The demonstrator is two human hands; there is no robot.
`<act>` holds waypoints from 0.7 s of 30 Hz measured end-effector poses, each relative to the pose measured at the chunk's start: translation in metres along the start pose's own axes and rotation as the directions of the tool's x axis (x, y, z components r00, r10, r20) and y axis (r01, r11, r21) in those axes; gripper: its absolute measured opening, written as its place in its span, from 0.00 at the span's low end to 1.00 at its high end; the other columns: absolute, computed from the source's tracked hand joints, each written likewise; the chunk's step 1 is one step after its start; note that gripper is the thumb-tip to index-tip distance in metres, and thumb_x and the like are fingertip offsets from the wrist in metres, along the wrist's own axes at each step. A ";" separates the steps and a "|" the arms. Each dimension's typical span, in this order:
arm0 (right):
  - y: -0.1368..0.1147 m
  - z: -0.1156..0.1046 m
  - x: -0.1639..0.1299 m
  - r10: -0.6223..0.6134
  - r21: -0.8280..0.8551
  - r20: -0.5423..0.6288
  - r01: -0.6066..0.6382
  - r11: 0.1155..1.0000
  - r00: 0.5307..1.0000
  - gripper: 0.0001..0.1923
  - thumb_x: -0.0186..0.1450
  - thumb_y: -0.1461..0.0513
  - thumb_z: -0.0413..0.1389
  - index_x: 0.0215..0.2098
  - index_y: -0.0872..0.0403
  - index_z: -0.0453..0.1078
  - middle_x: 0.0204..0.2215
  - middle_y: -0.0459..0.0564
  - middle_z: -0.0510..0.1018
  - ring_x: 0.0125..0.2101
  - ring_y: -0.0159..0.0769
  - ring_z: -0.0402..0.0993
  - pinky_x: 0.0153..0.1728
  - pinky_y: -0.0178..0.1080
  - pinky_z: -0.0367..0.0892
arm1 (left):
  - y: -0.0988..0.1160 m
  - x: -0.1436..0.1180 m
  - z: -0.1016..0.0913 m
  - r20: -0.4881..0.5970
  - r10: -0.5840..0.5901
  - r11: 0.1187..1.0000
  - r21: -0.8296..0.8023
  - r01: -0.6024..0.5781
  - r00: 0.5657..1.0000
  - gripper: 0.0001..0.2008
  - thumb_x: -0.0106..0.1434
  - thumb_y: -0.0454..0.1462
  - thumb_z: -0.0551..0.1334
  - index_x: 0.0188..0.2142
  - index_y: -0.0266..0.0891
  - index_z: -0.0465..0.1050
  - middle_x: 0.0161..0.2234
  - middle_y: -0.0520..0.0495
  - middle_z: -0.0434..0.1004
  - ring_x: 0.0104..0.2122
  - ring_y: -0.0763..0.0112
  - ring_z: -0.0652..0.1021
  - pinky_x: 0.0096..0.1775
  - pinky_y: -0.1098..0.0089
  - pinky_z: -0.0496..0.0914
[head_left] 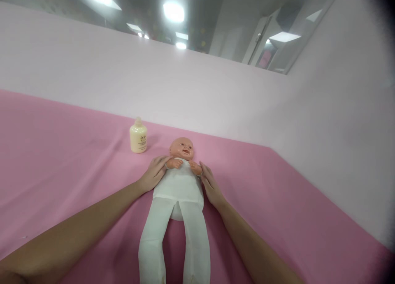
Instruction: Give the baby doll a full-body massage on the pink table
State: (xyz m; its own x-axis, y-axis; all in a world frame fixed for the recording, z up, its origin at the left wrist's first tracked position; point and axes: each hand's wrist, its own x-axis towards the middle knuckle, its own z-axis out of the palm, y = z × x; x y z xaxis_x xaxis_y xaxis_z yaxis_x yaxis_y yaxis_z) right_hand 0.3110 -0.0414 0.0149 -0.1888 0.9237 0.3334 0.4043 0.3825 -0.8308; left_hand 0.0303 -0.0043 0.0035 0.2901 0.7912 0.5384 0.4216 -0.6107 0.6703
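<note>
Plastic doll [180, 181] between flat hands [154, 173]

- A baby doll [180, 181] in white clothes lies face up on the pink table [61, 160], head at the far end.
- The left hand [153, 173] and right hand [210, 185] rest flat against its sides.
- A cream bottle [138, 137] stands upright, far left of the doll's head.

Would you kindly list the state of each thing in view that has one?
Doll: lying on its back, dressed in white, head towards the wall.
Bottle: upright, cap on, apart from the doll.
Left hand: flat against the doll's side, fingers open.
Right hand: flat against the other side, fingers open.
Pink cloth: spread out, slightly creased.
</note>
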 end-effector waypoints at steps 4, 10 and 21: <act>-0.002 0.000 0.000 -0.003 -0.022 0.001 0.003 1.000 1.000 0.28 0.71 0.51 0.45 0.68 0.39 0.53 0.66 0.45 0.57 0.67 0.39 0.49 0.69 0.50 0.44 | 0.001 0.001 0.000 -0.007 0.013 1.000 0.001 -0.013 1.000 0.22 0.70 0.41 0.48 0.61 0.50 0.66 0.58 0.45 0.68 0.59 0.58 0.65 0.64 0.54 0.55; -0.004 0.000 0.001 0.002 -0.004 -0.010 -0.002 1.000 1.000 0.27 0.70 0.54 0.46 0.67 0.41 0.55 0.65 0.45 0.59 0.67 0.39 0.50 0.68 0.49 0.47 | -0.005 0.000 0.000 -0.008 0.010 1.000 -0.022 -0.010 1.000 0.23 0.70 0.41 0.47 0.62 0.48 0.65 0.58 0.44 0.67 0.59 0.57 0.64 0.64 0.53 0.55; -0.006 0.000 0.002 0.168 0.277 -0.251 -0.095 0.956 0.953 0.28 0.68 0.50 0.48 0.65 0.43 0.57 0.64 0.48 0.62 0.62 0.42 0.61 0.60 0.50 0.63 | -0.001 0.002 -0.006 -0.241 -0.185 0.954 -0.275 0.116 0.953 0.18 0.69 0.45 0.51 0.55 0.43 0.66 0.53 0.43 0.70 0.53 0.61 0.70 0.58 0.58 0.62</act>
State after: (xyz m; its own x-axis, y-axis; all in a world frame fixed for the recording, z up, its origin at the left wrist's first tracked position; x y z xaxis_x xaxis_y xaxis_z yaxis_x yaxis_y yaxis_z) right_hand 0.3087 -0.0413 0.0204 0.1120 0.9503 0.2904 0.1571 0.2716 -0.9495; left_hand 0.0251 -0.0022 0.0074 -0.0084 0.8591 0.5117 0.1997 -0.5000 0.8427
